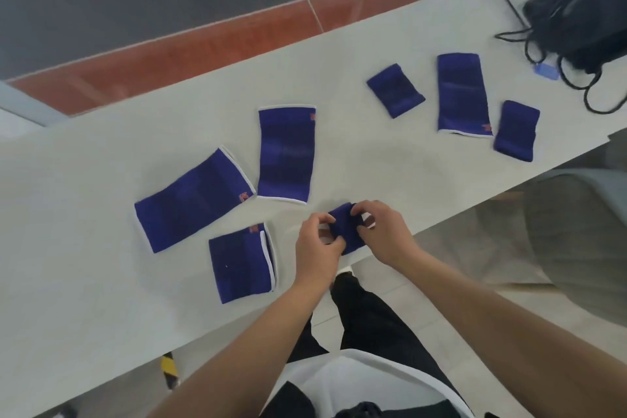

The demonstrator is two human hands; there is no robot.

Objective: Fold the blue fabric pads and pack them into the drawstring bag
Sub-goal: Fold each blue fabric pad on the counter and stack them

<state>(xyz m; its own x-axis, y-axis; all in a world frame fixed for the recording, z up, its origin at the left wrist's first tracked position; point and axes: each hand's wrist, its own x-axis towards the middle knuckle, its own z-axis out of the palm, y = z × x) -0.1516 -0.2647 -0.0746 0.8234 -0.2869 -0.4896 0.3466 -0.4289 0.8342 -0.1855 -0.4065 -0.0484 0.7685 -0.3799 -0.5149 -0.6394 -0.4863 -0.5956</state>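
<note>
As far as I can judge from the head view, the job is early: the desk (356,153) carries every pad in sight and none has gone into the drawstring bag (583,20), which lies slumped at the far right end, cords trailing; I cannot tell whether its mouth is open. Three full-length pieces lie flat and unfolded: the left long pad (193,200) set at an angle, the middle long pad (285,153) just beside it, corners nearly touching, and the far long pad (463,95), well apart from those two, toward the bag. Nearer the desk's front edge, the doubled pad (242,265) looks folded once, its white hems stacked on one side. Flanking the far long pad are the inner short pad (395,90) and the outer short pad (517,131); folded or simply smaller, I cannot say. Smallest item: the held pad (344,227), at the front edge, bunched between both hands. Left hand (317,244) has a narrow pinching grip on its near-left end; right hand (383,231) pinches the far-right end likewise. Judgement: one fold in hand, most folding and all packing left.
</note>
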